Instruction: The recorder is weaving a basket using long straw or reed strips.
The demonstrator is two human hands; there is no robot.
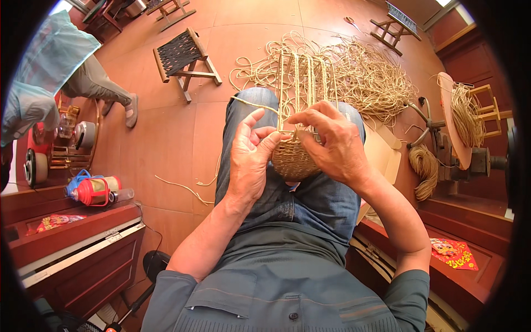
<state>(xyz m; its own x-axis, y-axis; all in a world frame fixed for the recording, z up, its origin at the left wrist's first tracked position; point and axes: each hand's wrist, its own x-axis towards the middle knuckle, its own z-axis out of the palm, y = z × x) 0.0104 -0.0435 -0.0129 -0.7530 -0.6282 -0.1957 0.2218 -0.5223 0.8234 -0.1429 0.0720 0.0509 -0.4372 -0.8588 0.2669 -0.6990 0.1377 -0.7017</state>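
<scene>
Person's L hand (249,160) pinches w/ thumb & forefinger at the L upper edge of a tan, tightly woven cord piece (296,161), other fingers raised & spread; R hand (334,145), fingers curled, works at the same edge, though whether its tips are pressed together can't be told. The piece sits btwn the hands, just above the lap, w/ straight tan lengthwise cords (298,74) running away beyond the fingertips. A loose tan strand (254,103) crosses the knee just beyond the L hand. Under both wrists: faded blue denim jeans (326,196).

Farther out, past the R hand, a big tangled heap of tan cord (379,83) spreads over reddish floor tiles (171,133); well to that hand's R hangs a thick, looped tan cord bundle (425,171), near a long oval tan board (454,127). Ahead & L of the L hand stands a wooden stool w/ black woven seat (180,54). Far L of that hand: another person in pale-blue translucent garment (50,55) & grey trousers, plus, nearer, a red-and-cream cylindrical flask (94,191) lying on its side.
</scene>
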